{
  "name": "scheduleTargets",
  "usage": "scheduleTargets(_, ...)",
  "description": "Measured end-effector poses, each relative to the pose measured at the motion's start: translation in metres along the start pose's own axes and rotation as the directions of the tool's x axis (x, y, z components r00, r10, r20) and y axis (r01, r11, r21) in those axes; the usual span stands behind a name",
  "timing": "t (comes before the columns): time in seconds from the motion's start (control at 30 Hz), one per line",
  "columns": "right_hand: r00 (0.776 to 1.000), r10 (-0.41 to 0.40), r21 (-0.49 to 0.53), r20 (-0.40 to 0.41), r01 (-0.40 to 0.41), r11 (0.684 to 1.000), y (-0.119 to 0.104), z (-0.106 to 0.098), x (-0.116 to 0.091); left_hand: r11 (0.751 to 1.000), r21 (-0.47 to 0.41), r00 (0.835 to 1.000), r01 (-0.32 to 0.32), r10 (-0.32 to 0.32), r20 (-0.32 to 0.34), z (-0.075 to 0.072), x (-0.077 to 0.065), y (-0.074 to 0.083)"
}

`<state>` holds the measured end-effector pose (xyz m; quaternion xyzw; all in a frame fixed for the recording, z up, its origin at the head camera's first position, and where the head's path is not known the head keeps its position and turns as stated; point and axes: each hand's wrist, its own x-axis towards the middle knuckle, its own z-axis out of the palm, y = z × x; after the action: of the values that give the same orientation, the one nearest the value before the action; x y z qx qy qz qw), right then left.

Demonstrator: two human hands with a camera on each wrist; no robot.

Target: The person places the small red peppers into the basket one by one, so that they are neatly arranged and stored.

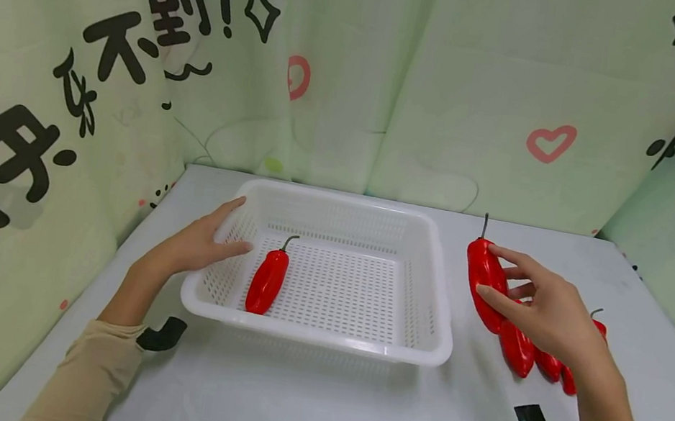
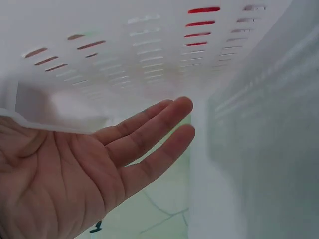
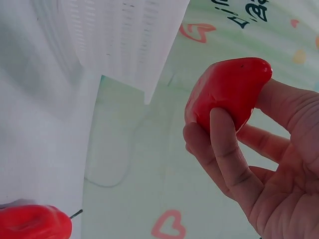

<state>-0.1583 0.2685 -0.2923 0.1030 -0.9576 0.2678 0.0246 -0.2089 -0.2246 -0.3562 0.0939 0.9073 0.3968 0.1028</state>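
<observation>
A white plastic basket with slotted walls stands in the middle of the table in the head view. One red chili pepper lies inside it, towards the left, stem pointing away. My left hand holds the basket's left rim, thumb over the inside; in the left wrist view its fingers reach along the outside, below the rim. To the right of the basket, my right hand pinches another red chili pepper between thumb and fingers, stem up. The right wrist view shows this pepper's blunt lower end.
Several more red peppers lie on the table below and beside my right hand. A pale green printed curtain encloses the table at the back and sides.
</observation>
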Motion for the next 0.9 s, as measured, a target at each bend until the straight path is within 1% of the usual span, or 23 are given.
scheduleTargets(0.13,1.000,-0.018,0.008,-0.005,0.018,1.000,-0.007,0.001,0.000,0.998,-0.059,1.000,0.015,-0.015,0.008,0.001,0.001,-0.001)
scheduleTargets(0.23,1.000,-0.028,0.011,-0.007,0.029,1.000,-0.012,0.001,0.000,0.996,-0.078,0.999,0.032,-0.031,0.008,0.001,0.001,-0.001)
scheduleTargets(0.4,0.999,-0.052,0.010,-0.003,0.052,0.999,-0.021,0.002,0.002,0.996,-0.087,0.999,0.036,-0.036,0.003,0.001,0.000,-0.001)
scheduleTargets(0.67,0.996,-0.082,0.037,0.032,0.081,0.996,-0.040,0.004,0.008,0.994,-0.109,0.999,-0.032,0.034,0.013,0.000,0.001,-0.005)
scheduleTargets(0.9,0.990,-0.132,0.052,0.044,0.130,0.990,-0.058,0.009,0.013,0.995,-0.094,0.999,-0.035,0.037,0.020,-0.001,0.001,-0.005)
